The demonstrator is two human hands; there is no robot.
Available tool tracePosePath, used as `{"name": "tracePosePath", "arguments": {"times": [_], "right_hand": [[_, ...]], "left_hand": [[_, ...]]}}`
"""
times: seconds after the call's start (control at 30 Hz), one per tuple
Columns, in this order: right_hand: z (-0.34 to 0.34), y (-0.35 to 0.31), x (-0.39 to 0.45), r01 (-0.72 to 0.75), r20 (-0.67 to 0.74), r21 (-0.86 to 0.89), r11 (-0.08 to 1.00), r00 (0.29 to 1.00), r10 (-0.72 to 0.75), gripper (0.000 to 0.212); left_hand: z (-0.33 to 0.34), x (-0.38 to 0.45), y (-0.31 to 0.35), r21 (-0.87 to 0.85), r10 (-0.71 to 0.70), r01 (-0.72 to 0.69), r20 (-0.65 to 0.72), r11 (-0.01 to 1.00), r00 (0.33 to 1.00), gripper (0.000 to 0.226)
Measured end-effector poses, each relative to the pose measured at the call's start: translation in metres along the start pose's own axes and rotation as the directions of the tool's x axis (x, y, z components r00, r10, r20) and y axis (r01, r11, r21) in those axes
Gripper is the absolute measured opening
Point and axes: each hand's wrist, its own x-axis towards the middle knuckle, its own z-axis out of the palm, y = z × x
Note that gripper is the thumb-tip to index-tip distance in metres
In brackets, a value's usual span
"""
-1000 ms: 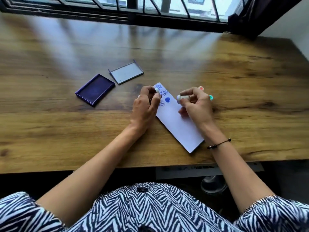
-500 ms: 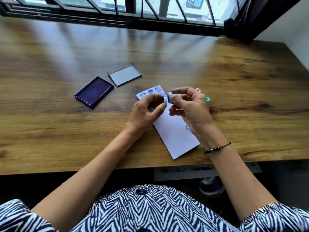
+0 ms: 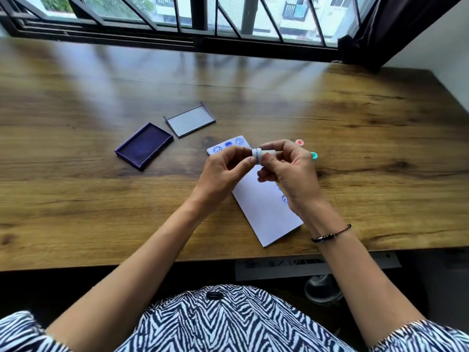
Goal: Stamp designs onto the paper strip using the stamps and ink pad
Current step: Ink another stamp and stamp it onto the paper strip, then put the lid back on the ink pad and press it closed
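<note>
Two hands met above the white paper strip point(image 3: 264, 207), and between them I held a small white cylindrical stamp point(image 3: 264, 155) with a blue-inked ring around it. My right hand point(image 3: 291, 174) pinched the stamp's body, fingers curled closed around it, its grip tight on that piece. My left hand point(image 3: 223, 171) came in from the other side, thumb and forefinger nearly closed at the stamp's inked end; I could not tell whether they gripped a separate cap or only touched the tip.

The strip lay flat and slanted on the brown wooden worktop point(image 3: 101, 199), its near corner close to the front edge. Round blue prints showed at its far end, and another blue print peeked out beside my right wrist.

To the left, well apart from the paper, the dark purple rectangular ink pad point(image 3: 144, 146) sat open, its tray filled with dark inked pad. Its grey lid point(image 3: 190, 121) lay just beyond it, inside face up, holding nothing.

Past my right hand, an orange-topped stamp point(image 3: 299, 142) and a teal-topped stamp point(image 3: 314, 156) rested on the worktop near each other. A thin black bracelet point(image 3: 330, 235) circled my right wrist.
</note>
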Motion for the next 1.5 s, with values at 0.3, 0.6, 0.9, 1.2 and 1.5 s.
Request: {"name": "tracePosePath", "arguments": {"times": [0.3, 0.6, 0.9, 1.2, 1.5], "right_hand": [[-0.002, -0.007, 0.001, -0.007, -0.003, -0.032, 0.999, 1.000, 0.006, 0.007], [-0.018, -0.027, 0.059, 0.216, 0.134, -0.944, 0.249, 0.942, -0.308, 0.016], [-0.022, -0.008, 0.087, 0.218, 0.247, -0.964, -0.152, 0.946, -0.211, 0.017], [-0.023, -0.014, 0.088, 0.232, 0.245, -0.968, -0.099, 0.957, -0.154, 0.028], [0.041, -0.036, 0.117, 0.371, 0.320, -0.902, 0.221, 0.918, -0.234, 0.030]], "left_hand": [[0.007, 0.004, 0.007, 0.146, 0.014, -0.008, -0.035, 0.989, 0.999, 0.022], [0.016, 0.026, 0.013, 0.175, -0.095, 0.119, -0.141, 0.977, 0.985, 0.030], [0.014, 0.033, 0.019, 0.217, -0.095, 0.127, -0.153, 0.968, 0.984, 0.030], [0.008, 0.040, 0.016, 0.279, -0.090, 0.132, -0.157, 0.951, 0.984, 0.031], [-0.061, 0.099, 0.011, 0.881, -0.146, 0.186, -0.134, 0.435, 0.980, 0.051]]}}
